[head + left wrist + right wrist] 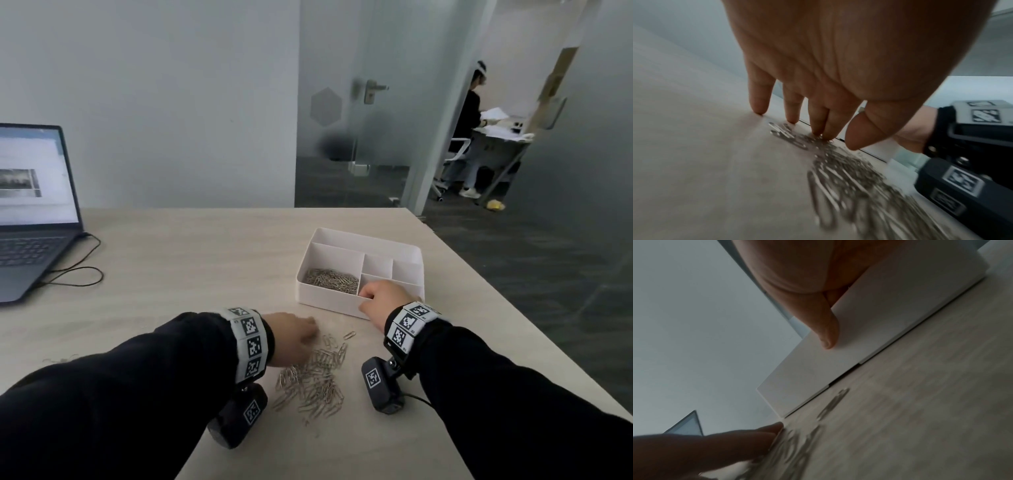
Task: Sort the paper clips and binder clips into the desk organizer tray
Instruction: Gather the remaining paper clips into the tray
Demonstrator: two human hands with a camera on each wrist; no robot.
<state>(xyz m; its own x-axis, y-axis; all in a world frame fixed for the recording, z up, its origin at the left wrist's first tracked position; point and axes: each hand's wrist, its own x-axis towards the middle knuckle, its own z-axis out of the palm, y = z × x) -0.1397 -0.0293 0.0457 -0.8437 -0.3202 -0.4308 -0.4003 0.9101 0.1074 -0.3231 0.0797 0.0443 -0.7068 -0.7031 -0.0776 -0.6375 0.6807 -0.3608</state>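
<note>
At the far left of the tabletop (178,260) an open laptop (30,205) sits with its cable trailing toward you, well apart from the work and out of your way.

Your left hand (291,337) is spread flat-fingered over the loose paper clips (315,380). The left wrist view shows the fingertips (758,107) straight and pressed down at the far edge of the pile, the thumb just above it; this grip is open, pinching nothing. Judging by that pose, you are raking or herding clips together rather than lifting one, which suits such thin, slippery wire. One stray clip (349,335) lies just beyond the heap, near the tray.

Further right, the white organizer tray (363,240) holds a mound of sorted clips (330,280) in its large near-left compartment; the other compartments that can be seen look bare. Your right hand (385,299) grips the tray's near wall, thumb (828,331) flat on the outside face, fingers curled over the rim into the near-right compartment. That hold probably steadies the light tray so it won't slide while clips go in.

No binder clips show in any view, so the job looks partway through the paper clips
</note>
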